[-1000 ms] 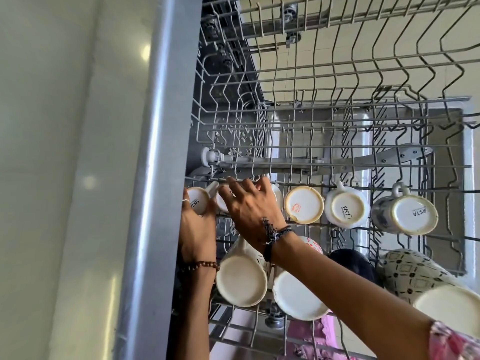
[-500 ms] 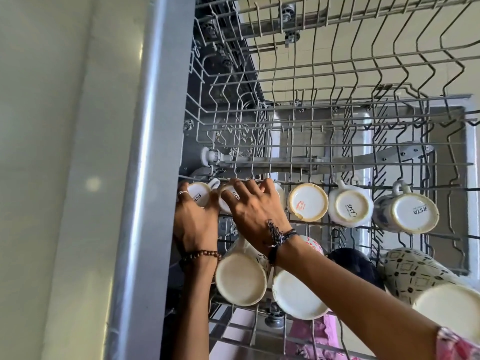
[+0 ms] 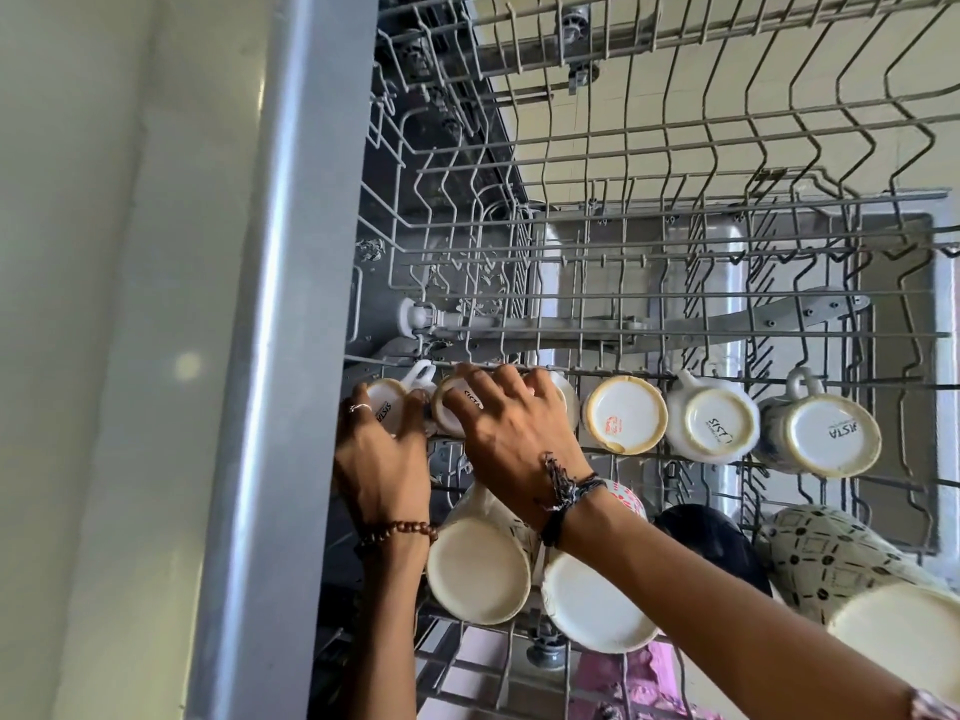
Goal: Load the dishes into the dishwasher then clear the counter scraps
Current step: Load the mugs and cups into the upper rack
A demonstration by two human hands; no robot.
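The wire upper rack (image 3: pixel 675 226) fills most of the frame, pulled out beside the grey dishwasher wall (image 3: pixel 291 356) on the left. It is stiff and open-meshed, so anything set on it needs to seat between the tines.

Along the middle runs a row of upturned ceramic cups, bases facing the camera, with larger mugs (image 3: pixel 478 574) at the lower centre. These look hard, smooth and chippable, fairly light, and best taken round the body or by the handle.

The right hand (image 3: pixel 511 433), centre of frame, curls its fingers over the second cup (image 3: pixel 452 410) in the row.

The left hand (image 3: pixel 382 459), at centre left, grips the end cup (image 3: pixel 387 402) just beside it, thumb and fingers round its body.
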